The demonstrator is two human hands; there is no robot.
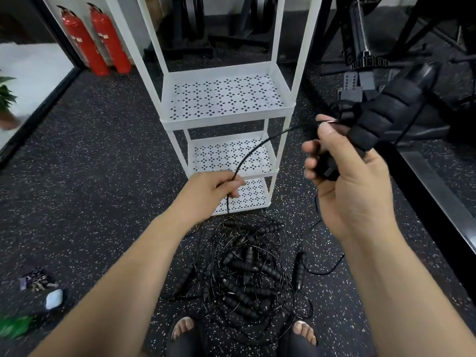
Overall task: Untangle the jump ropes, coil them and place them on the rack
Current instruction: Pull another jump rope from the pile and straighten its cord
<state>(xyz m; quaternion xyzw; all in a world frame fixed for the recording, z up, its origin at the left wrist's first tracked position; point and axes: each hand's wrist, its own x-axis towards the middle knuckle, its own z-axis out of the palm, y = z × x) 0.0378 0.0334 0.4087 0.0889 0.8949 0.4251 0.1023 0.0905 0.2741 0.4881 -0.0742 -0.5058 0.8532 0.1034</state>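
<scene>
My right hand (345,176) grips black ribbed jump-rope handles (386,112), raised at chest height to the right of the rack. A thin black cord (257,148) runs from them down to my left hand (219,188), which pinches it in front of the rack's lower shelves. From there the cord drops into a tangled pile of jump ropes (247,276) with several black handles, lying on the floor between my feet. The white three-shelf rack (226,117) stands straight ahead; nothing lies on the shelves I can see.
Two red fire extinguishers (95,39) stand at the back left. Black gym equipment (373,60) fills the back and right. Small items, keys (38,282) among them, lie on the speckled floor at the left. My feet (183,328) in sandals flank the pile.
</scene>
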